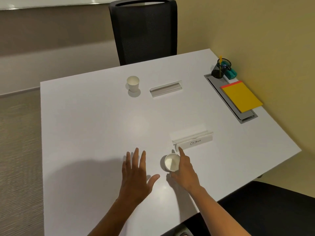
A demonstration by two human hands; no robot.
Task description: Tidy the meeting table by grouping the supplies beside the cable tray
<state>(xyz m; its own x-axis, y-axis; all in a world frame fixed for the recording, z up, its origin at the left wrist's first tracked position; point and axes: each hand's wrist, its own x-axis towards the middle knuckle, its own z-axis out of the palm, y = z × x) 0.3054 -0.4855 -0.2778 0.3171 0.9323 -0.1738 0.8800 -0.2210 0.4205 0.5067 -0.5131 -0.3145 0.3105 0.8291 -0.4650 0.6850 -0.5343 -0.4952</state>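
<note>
The right hand is wrapping around the near cup; the left hand is hovering spread wide, holding nothing.

Right hand wrapped round near paper cup; left hand flat, spread on table.

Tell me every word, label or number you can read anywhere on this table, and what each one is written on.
"OSTRICH": handwritten on the white card in the near clear acrylic name-card holder, just beyond the right hand; the middle letters are faint, so this reading is likely, not certain.
No text shows on the far clear acrylic name-card holder, the two white paper cups or the yellow notepad.
</note>
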